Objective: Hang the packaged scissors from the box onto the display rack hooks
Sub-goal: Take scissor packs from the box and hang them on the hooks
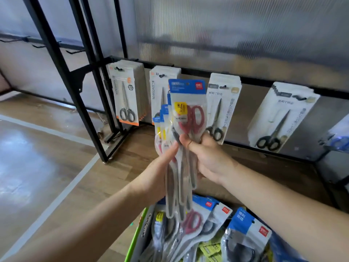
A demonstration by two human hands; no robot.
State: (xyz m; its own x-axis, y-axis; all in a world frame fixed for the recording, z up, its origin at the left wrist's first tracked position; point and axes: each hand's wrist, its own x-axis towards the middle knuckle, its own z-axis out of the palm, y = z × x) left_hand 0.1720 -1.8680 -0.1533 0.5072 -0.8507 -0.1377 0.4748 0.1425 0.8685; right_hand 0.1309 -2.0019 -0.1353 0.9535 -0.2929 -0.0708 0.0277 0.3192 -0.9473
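Note:
A fanned bunch of packaged scissors (186,110) with blue headers and red handles is held upright in front of the rack. My right hand (208,159) grips the bunch around its middle. From the left, my left hand (160,167) holds the lower packs, thumb on their front. Below lies the box (135,241) with a green edge, full of several more blue-header packs (245,235). The black display rack rail (255,79) runs behind, with hooks carrying white-carded scissors.
Hung stacks of white-carded scissors sit at the left (127,95), middle (221,108) and right (279,118) of the rail. A black frame upright (62,76) stands at the left, with bare hooks (37,45) behind it. Wooden floor (37,148) lies to the left.

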